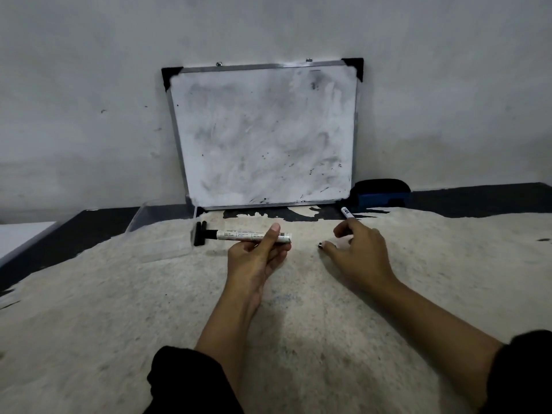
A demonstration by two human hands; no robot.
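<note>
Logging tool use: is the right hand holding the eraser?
No, the right hand grips a marker, while the eraser lies apart from it beside the whiteboard.

Dim, flat, greyish light with no clear source. Soft faint shadows lie under the forearms on the worktop [298, 339]. No glare on the whiteboard [263, 135]. Wide-angle bending curves the far edges; near sleeves go dark and slightly soft.

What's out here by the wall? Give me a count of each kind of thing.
Markers: 2, first marker in left hand, second marker in right hand
Whiteboard: 1
Eraser: 1
Small black pieces, maybe caps: 2
Clear tray: 1
Total: 7
</note>
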